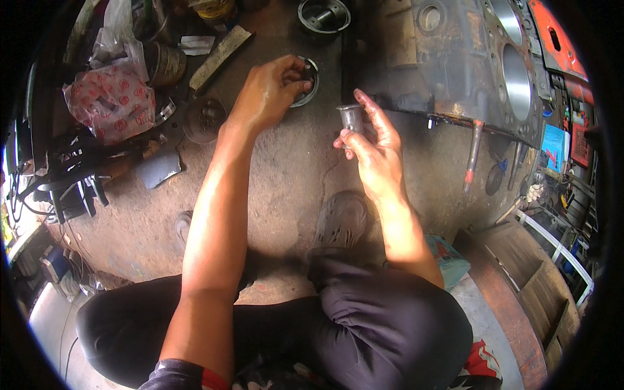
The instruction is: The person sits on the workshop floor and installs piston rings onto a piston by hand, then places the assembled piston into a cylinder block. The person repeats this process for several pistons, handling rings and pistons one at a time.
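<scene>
My right hand (374, 146) grips a grey metal flanged cylinder (351, 117) upright, its wide rim on top. Thumb and lower fingers close round its body, while the index finger stretches up beside the rim. Further left and away from me, my left hand (279, 84) reaches down over a shallow round metal dish (312, 97) on the floor. Its fingers are bent and drawn together at the dish. Whatever lies between the fingertips is hidden. Just beyond stands a deeper round metal part (324, 16) with a bar across its inside.
A large engine block (448, 71) with open bores fills the far right. At left lie a red-patterned plastic bag (110, 101), a tin (167, 64), a flat bar (221, 58) and a dark plate (160, 169). Wooden boards (530, 260) stand at right.
</scene>
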The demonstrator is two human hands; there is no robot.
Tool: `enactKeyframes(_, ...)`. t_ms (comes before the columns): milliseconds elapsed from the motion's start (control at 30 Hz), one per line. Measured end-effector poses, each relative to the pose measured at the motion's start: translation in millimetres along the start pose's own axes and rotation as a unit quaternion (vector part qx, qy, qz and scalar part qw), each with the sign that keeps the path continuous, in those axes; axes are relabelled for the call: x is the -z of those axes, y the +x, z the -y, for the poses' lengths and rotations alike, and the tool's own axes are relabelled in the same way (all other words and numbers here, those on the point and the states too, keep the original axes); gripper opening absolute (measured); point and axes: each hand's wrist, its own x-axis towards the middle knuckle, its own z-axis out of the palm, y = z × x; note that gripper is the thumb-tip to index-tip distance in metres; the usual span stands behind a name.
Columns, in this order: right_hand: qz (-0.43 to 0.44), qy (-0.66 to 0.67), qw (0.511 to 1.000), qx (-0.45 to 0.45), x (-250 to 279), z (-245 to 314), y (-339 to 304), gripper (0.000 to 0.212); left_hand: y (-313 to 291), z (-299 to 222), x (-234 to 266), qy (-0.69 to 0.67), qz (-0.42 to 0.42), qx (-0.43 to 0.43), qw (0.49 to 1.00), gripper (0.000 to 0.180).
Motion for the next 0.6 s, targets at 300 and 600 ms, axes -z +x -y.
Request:
enactKeyframes(300, -0.022, 0.139, 0.988, 0.059, -5, 27, 4, 0.036, -3, 3, -4, 0.019, -0.015, -0.03, 0.999, 0.025)
enactKeyframes(600, -0.013, 0.071, 0.957, 0.281, -17, 62, 19, 0.045, -8, 4, -7, 0.023, -0.019, -0.044, 0.999, 0.024)
